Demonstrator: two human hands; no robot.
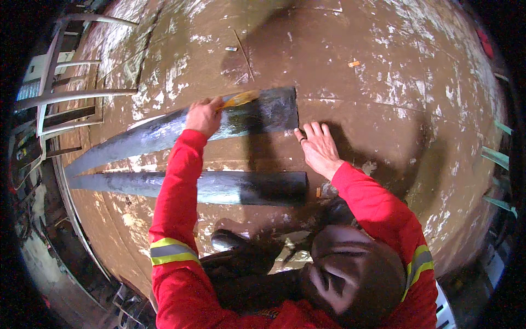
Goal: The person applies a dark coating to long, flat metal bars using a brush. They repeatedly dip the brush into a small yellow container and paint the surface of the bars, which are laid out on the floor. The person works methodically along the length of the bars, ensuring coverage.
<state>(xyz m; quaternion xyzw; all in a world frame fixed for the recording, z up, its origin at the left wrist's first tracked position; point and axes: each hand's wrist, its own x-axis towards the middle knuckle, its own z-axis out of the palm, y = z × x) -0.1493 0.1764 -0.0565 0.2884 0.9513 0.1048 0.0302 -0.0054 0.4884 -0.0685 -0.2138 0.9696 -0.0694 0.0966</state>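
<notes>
Crouching over a brown, paint-flecked floor (383, 66), a person in red sleeves with reflective bands works on two long dark boards laid side by side.

Left hand (203, 116): fingers closed round the handle of a brush (239, 98), yellowish handle pointing right, resting on the upper board (164, 129) near its right end. That surface looks wet and glossy.

Right hand (318, 145): fingers spread wide, flat on the floor just beside the upper board's right end; ring on one finger. It holds nothing.

Lower board (219, 187): nearer the person's knees, apart from both hands, a narrow gap of floor between the boards.

White metal chair (60, 93) at the floor's left edge, beyond the boards' far ends.

Risk, as judged: sleeve or forearm could drag across the wet coat, since the left arm crosses the lower board. The board may shift under the brush, as nothing pins it.
</notes>
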